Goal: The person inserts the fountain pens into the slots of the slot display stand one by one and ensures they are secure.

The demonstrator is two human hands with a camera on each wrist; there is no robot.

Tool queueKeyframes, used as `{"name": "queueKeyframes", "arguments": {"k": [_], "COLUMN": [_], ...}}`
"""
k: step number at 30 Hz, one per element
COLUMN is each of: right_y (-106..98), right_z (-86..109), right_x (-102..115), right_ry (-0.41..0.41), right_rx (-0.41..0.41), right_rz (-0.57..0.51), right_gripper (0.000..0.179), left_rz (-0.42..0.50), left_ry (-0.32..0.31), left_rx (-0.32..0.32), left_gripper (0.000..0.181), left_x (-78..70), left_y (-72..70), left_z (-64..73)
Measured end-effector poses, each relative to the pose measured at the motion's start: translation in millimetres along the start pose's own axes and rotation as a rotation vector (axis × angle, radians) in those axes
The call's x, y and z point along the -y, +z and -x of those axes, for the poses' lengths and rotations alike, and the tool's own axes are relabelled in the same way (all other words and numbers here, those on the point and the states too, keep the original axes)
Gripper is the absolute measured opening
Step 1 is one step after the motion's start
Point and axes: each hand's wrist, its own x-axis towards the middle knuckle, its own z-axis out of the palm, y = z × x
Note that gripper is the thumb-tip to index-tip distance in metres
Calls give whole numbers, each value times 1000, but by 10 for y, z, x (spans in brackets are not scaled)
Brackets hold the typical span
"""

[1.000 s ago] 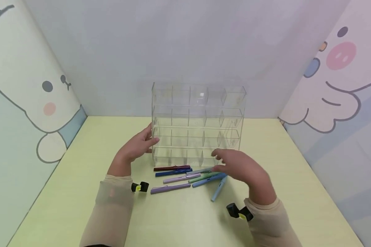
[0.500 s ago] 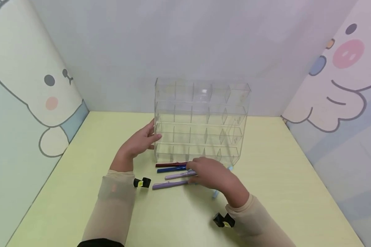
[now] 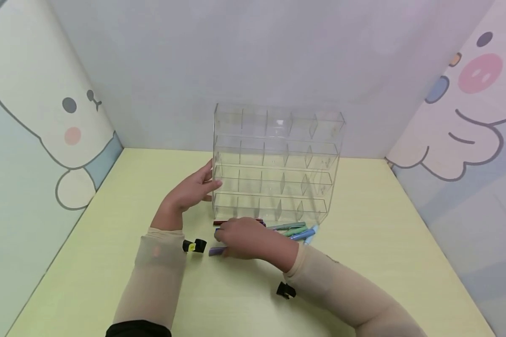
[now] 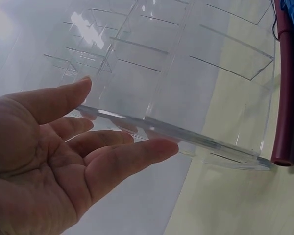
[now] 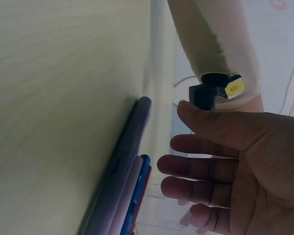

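Note:
A clear acrylic rack (image 3: 274,180) with stepped rows of compartments stands upright in the head view. My left hand (image 3: 191,191) holds its left side panel, thumb at the front edge and fingers along the outer face. Over the pens in front of the rack, my right hand (image 3: 250,238) hovers palm down, fingers loosely spread and holding nothing. It partly hides a purple pen (image 3: 216,251) and a dark red pen (image 3: 220,223). A grey-green pen (image 3: 287,226), a green pen (image 3: 295,231) and a blue pen (image 3: 303,235) lie right of it. The right wrist view shows the purple pen (image 5: 122,166) beside the fingertips.
A pale yellow table (image 3: 362,262) carries everything. Behind the rack rises a grey wall (image 3: 160,75), with cartoon-printed side panels (image 3: 21,178) left and right. A light blue pen (image 3: 309,238) lies partly under the blue one. Both wrists wear small black camera mounts.
My right hand has moved left across the pens, from the right end of the group to its left end. My left hand stays at the rack's side.

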Motion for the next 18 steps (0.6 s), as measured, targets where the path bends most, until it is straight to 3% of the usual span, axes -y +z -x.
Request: {"name": "queueKeyframes", "arguments": {"k": [6,18], "right_y": [105,329], "right_z": [-154,-252], "right_x": [17,8], "right_ry": [-60,-29], "right_rx": [26,25], "right_rz": [12,-19], "right_gripper": [26,15], "left_rz": [18,29], "left_ry": [15,10], "left_rx": [12,12], "left_gripper": [71,72], "left_x": [-17,-5], "left_y": [5,6], "left_z": [7,5]}}
